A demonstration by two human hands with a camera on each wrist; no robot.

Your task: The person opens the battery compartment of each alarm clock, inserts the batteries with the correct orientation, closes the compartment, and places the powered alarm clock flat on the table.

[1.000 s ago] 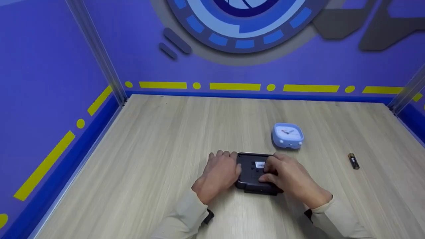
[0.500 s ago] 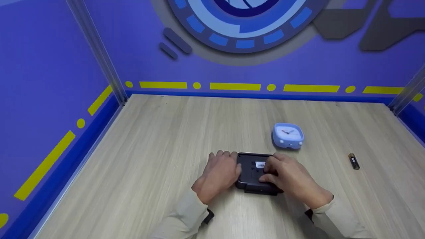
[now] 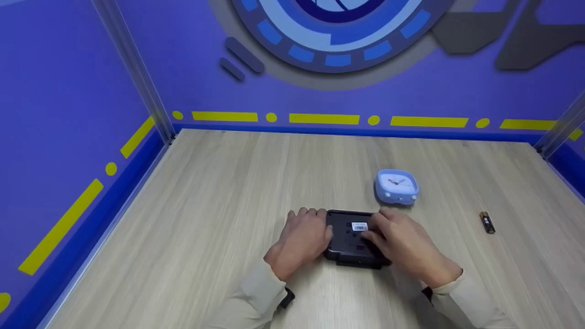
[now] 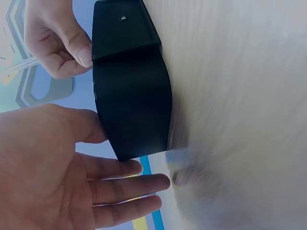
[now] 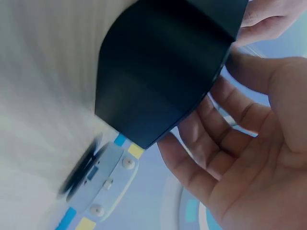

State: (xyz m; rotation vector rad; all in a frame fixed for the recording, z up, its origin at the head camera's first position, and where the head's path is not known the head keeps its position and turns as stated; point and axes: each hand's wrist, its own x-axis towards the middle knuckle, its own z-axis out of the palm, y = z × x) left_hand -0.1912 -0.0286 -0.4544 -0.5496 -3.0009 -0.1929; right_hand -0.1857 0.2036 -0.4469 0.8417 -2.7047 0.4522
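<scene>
A black boxy device (image 3: 343,235) lies on the table with a barcode label (image 3: 359,226) on its upward side. Along its left edge rests my left hand (image 3: 299,242), thumb touching the rim and the other fingers straight and spread in the left wrist view. My right hand (image 3: 404,242) reaches over the right part, thumb and bent fingers close together on the upper side. I cannot tell whether those fingertips pinch anything. From the right wrist view, the device's dark side (image 5: 158,72) covers the fingertips.
Behind the device stands a light blue alarm clock (image 3: 396,186), also seen in the right wrist view. A black and copper-coloured battery (image 3: 487,222) lies to the right on the wooden table (image 3: 228,192). Blue-purple panels (image 3: 292,93) border the back and sides.
My right thumb and fingers have shifted slightly up and right over the device, showing more of its surface and small slots near the front. My left hand and the device stay put.
</scene>
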